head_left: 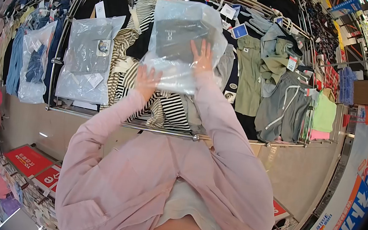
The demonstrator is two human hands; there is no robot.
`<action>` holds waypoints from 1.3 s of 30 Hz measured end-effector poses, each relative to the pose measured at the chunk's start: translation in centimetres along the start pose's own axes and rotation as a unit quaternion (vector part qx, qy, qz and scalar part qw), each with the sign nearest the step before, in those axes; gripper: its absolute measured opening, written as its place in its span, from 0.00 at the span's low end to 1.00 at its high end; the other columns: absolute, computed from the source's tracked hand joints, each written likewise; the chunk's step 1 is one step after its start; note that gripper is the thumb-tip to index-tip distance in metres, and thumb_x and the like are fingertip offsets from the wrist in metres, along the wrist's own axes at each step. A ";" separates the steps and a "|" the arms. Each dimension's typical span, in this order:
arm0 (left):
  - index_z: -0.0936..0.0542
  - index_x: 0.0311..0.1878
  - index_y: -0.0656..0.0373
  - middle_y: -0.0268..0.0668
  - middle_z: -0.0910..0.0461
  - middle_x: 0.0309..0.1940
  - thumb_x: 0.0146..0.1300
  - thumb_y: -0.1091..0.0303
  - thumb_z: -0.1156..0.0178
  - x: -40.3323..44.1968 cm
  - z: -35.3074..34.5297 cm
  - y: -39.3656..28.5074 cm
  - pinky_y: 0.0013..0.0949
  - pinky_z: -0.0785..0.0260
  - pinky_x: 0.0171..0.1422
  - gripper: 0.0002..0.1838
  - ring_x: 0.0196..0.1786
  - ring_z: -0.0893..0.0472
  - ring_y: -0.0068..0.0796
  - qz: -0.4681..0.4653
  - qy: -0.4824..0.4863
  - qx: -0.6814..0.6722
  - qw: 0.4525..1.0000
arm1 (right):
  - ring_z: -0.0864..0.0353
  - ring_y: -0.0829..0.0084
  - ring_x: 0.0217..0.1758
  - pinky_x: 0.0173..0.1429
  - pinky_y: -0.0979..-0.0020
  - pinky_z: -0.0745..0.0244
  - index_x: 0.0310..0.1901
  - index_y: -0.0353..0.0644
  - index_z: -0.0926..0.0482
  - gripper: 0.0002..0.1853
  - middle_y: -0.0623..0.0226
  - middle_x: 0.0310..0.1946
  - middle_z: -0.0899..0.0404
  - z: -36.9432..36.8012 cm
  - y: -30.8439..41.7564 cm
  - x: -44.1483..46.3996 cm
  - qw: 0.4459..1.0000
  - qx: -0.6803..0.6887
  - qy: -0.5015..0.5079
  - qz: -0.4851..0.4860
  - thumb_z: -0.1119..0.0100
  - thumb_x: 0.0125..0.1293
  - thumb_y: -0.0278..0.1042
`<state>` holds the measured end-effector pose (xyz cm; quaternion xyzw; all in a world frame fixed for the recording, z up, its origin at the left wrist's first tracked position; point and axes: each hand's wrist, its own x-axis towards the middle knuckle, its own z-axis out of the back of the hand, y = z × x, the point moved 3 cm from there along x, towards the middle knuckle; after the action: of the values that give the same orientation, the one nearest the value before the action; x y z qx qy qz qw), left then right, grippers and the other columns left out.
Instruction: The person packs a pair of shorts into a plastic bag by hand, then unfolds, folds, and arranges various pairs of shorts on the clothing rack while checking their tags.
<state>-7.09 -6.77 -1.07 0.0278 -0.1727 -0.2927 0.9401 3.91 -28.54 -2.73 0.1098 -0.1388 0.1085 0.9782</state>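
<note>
Reaching forward in pale pink sleeves [117, 113] to 1 large plastic bag [176, 66], roughly rectangular. Looks clear to milky, glossy and crinkled, with bright highlights across the film. Encloses a folded dark grey garment [183, 33], flat and squarish, marked with small pale lettering [169, 35] toward its left. Turns whiter below the garment. Lies over heaped clothes on a metal-railed display rack [195, 138], above striped fabric [175, 114], with olive trousers [248, 79] to the right and a 2nd plastic bag [88, 58] to the left. Touched at the lower left by the left hand [148, 80], open, fingers spread; touched farther right by the right hand [202, 58], also open, fingers fanned.
</note>
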 end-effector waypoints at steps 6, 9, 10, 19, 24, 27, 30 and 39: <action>0.30 0.59 0.50 0.43 0.28 0.55 0.58 0.70 0.51 -2.2 1.6 -3.7 0.43 0.36 0.61 0.23 0.56 0.28 0.46 -0.051 0.089 -0.060 0.993 | 0.48 0.47 0.70 0.68 0.53 0.46 0.69 0.47 0.49 0.32 0.48 0.68 0.50 0.7 0.2 -4.5 0.995 -0.082 0.053 -0.034 0.59 0.62 0.27; 0.27 0.57 0.53 0.43 0.24 0.49 0.57 0.71 0.47 -5.3 4.6 -4.9 0.37 0.31 0.55 0.21 0.52 0.24 0.41 -0.101 0.148 -0.298 0.938 | 0.43 0.49 0.67 0.68 0.57 0.44 0.66 0.36 0.46 0.30 0.43 0.66 0.47 0.2 1.2 -15.0 0.977 0.127 0.168 -0.034 0.55 0.62 0.31; 0.25 0.52 0.56 0.42 0.22 0.44 0.57 0.70 0.45 -5.9 6.1 -4.7 0.33 0.30 0.50 0.17 0.48 0.22 0.37 -0.028 0.212 -0.394 0.894 | 0.37 0.51 0.63 0.65 0.60 0.40 0.64 0.36 0.42 0.29 0.42 0.62 0.41 2.4 1.8 -17.3 0.952 0.196 0.236 -0.009 0.51 0.61 0.34; 0.28 0.49 0.69 0.39 0.23 0.27 0.56 0.62 0.35 -9.4 -2.8 0.4 0.28 0.31 0.32 0.23 0.30 0.22 0.31 0.492 0.081 -0.415 0.761 | 0.22 0.58 0.27 0.32 0.63 0.26 0.41 0.30 0.26 0.25 0.53 0.32 0.20 7.6 -4.1 -18.9 0.935 0.075 -0.179 -0.298 0.32 0.50 0.44; 0.22 0.35 0.69 0.35 0.23 0.18 0.49 0.66 0.29 -9.8 -4.8 2.0 0.22 0.35 0.18 0.17 0.15 0.28 0.20 0.578 0.105 -0.654 0.476 | 0.19 0.67 0.34 0.24 0.71 0.25 0.46 0.29 0.29 0.19 0.54 0.39 0.23 4.0 -6.7 -18.0 0.630 0.624 -0.015 -0.461 0.37 0.58 0.33; 0.20 0.32 0.67 0.33 0.24 0.18 0.49 0.65 0.28 -10.6 -4.4 3.3 0.21 0.34 0.18 0.15 0.17 0.28 0.19 0.592 0.085 -0.633 0.492 | 0.19 0.66 0.30 0.31 0.68 0.19 0.45 0.29 0.28 0.14 0.55 0.36 0.22 1.1 -5.9 -21.0 0.563 0.618 -0.004 -0.548 0.40 0.57 0.22; 0.21 0.29 0.66 0.33 0.25 0.16 0.49 0.67 0.28 -10.9 -3.7 3.8 0.21 0.35 0.18 0.13 0.16 0.28 0.19 0.641 0.036 -0.565 0.518 | 0.18 0.64 0.33 0.35 0.67 0.17 0.43 0.27 0.27 0.12 0.55 0.35 0.22 3.8 -1.9 -21.2 0.533 0.696 0.088 -0.473 0.41 0.58 0.22; 0.28 0.28 0.64 0.39 0.23 0.23 0.46 0.77 0.29 -12.3 -7.0 5.2 0.25 0.32 0.22 0.14 0.22 0.24 0.26 0.627 -0.111 -0.629 0.447 | 0.18 0.63 0.32 0.34 0.68 0.16 0.39 0.27 0.28 0.10 0.51 0.34 0.23 3.7 -2.9 -21.5 0.492 0.695 -0.026 -0.524 0.41 0.59 0.24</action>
<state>-11.36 4.06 -10.68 -0.7194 -0.0144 0.3467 0.6017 -16.48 -36.13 -6.16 0.8091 0.0392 -0.3659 0.4581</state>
